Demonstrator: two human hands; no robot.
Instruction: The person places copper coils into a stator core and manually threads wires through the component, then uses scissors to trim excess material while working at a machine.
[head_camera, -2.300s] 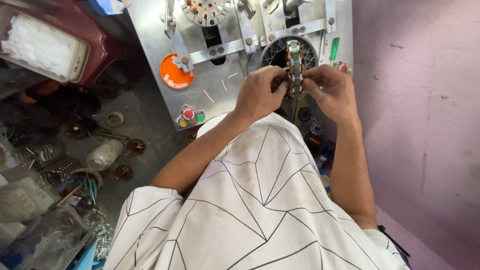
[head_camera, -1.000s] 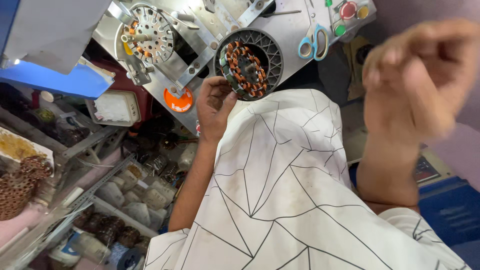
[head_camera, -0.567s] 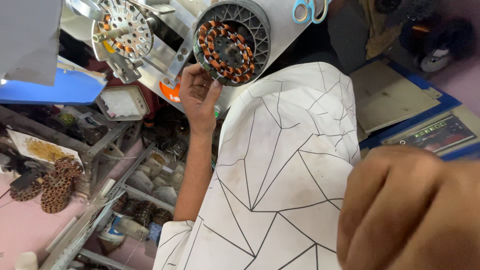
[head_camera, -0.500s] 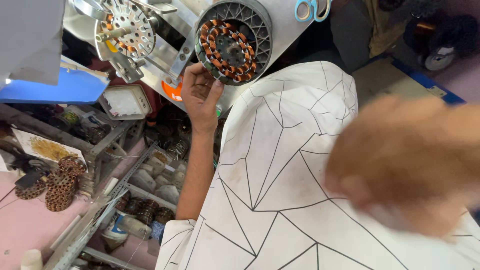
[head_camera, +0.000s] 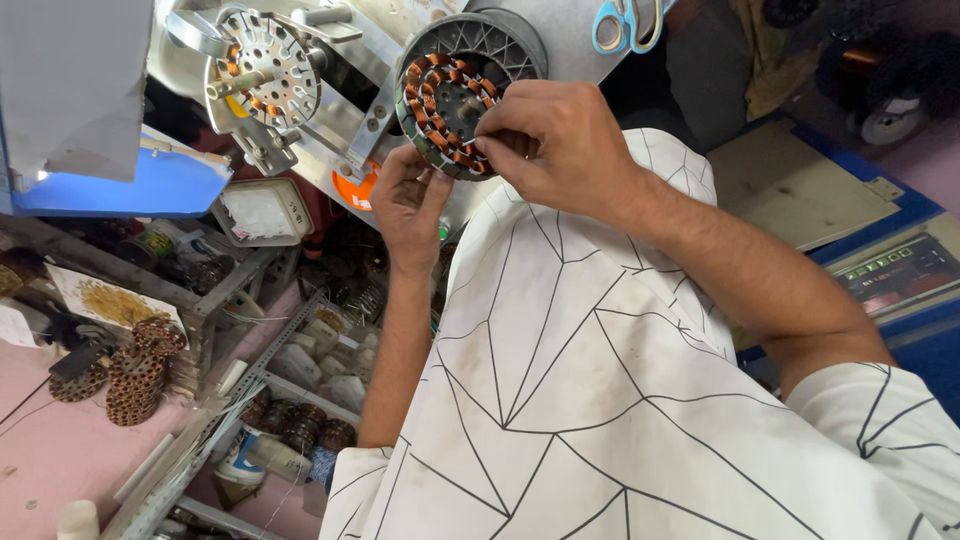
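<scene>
The wound stator (head_camera: 445, 98), a ring of copper coils in a grey ribbed housing, sits on the metal machine panel (head_camera: 570, 25) between both hands. The right hand (head_camera: 550, 145) curls over its lower right edge, fingertips pinching the coils. The left hand (head_camera: 410, 200) touches its lower left rim, fingers loosely bent. Blue-handled scissors (head_camera: 625, 22) lie just above.

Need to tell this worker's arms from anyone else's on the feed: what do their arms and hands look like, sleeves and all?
Both hands, left hand and right hand, are bare: no gloves, rings or watch visible. Forearms uncovered. Short white sleeves with thin black geometric lines, slightly smudged.
</scene>
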